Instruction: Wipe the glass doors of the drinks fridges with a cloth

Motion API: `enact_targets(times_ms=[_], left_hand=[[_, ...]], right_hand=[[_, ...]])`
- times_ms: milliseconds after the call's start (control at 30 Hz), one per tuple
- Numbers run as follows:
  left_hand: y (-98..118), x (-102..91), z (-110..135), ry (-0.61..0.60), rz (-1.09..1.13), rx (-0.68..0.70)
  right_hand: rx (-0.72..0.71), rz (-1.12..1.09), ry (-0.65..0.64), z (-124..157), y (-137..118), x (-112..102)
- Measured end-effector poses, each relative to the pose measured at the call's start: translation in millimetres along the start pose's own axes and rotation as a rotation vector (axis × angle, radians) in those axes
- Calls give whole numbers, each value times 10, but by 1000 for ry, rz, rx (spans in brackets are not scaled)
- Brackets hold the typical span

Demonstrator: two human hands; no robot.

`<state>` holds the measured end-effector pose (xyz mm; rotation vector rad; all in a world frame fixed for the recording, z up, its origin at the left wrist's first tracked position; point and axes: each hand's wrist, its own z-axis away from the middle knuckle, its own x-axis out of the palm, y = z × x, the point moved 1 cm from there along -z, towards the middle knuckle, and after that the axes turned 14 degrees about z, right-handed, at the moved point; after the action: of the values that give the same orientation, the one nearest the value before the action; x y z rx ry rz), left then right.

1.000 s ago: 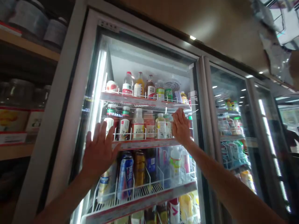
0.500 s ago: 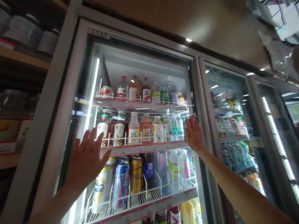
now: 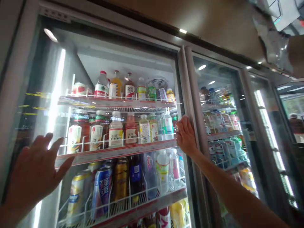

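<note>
My left hand (image 3: pixel 38 171) is raised at the left, fingers spread, in front of the glass door (image 3: pixel 99 41) of a drinks fridge; it holds nothing. My right hand (image 3: pixel 186 136) is at the door's right side, its bent fingers close together on the inner edge of the grey upright door handle (image 3: pixel 190 82); the palm's contact is hidden. Behind the glass, bottles fill the upper shelves, among them a pink-labelled bottle (image 3: pixel 131 128) and a yellow-labelled bottle (image 3: pixel 144 128). Lower down stand a blue can (image 3: pixel 102 190) and a gold can (image 3: pixel 121 180).
A second fridge door (image 3: pixel 218 76) with more bottles stands to the right, and further glass doors follow it. White wire racks (image 3: pixel 129 196) hold the drinks. A brown panel (image 3: pixel 152 15) runs above the doors. A person (image 3: pixel 296 125) is far off at the right edge.
The view has shifted closer and toward the right. My left hand has moved left, away from the bottles and toward the door's left side. My right hand stays at the handle.
</note>
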<state>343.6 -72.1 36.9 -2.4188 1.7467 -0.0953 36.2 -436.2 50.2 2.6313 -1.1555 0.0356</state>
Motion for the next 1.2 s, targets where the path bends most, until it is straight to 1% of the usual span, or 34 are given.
enact_targets(times_ms=[100,200,267,333,400,433,500,533,567,600,633,667,700,733,767,833,867,900,933,967,1000,1033,1067,1100,1133,1167,1200], left_hand=[[46,-18,-13,-4,-29,15],[114,-42,-20,1,-19,15],[140,-50,-13,8,-8,12],[143,-46,4,8,-5,16],[133,-34,17,10,-8,34],[127,-28,19,19,-11,47],[119,-21,12,36,-10,68],[118,-19,5,45,-5,73],[119,-20,0,55,2,78],[121,-20,2,56,10,79],[123,-20,13,51,17,81],[126,-20,37,44,20,83],[129,-18,75,41,22,88],[133,-14,125,29,22,101],[138,-8,183,12,20,119],[147,7,303,-9,16,152],[151,14,355,-17,13,164],[153,19,395,-22,7,170],[154,22,424,-23,-1,170],[152,23,442,-17,-8,169],[148,22,451,-14,-13,172],[142,22,454,-14,-18,175],[135,22,454,-16,-21,180],[128,23,453,-18,-21,187],[122,25,453,-18,-21,193],[118,28,453,-18,-21,196],[118,31,454,-19,-22,200]], right_hand=[[7,-14,-1,21,-2,2],[50,10,7,43,-33,-7],[99,32,26,37,-95,-15],[137,37,51,0,-237,-34],[156,23,67,-61,-513,-80],[157,10,67,-95,-709,-117],[134,-25,34,-152,-1189,-212],[100,-45,5,-170,-1440,-263],[37,-66,-28,-179,-1670,-311],[-57,-85,-65,-179,-1853,-352],[-166,-99,-97,-174,-1968,-384],[-266,-103,-113,-167,-2002,-405],[-328,-99,-115,-165,-1955,-413],[-328,-86,-101,-175,-1843,-404],[-263,-66,-74,-200,-1695,-379],[6,-19,15,-293,-1437,-300],[132,-2,60,-349,-1395,-262],[210,3,88,-400,-1436,-238],[229,-2,93,-439,-1554,-234],[181,-21,72,-458,-1727,-252],[79,-47,33,-451,-1923,-287],[-55,-75,-13,-416,-2103,-331],[-189,-96,-56,-357,-2230,-373],[-285,-106,-83,-283,-2280,-403],[-332,-105,-92,-206,-2243,-416],[-323,-94,-85,-138,-2130,-410],[-264,-75,-67,-84,-1963,-388]])
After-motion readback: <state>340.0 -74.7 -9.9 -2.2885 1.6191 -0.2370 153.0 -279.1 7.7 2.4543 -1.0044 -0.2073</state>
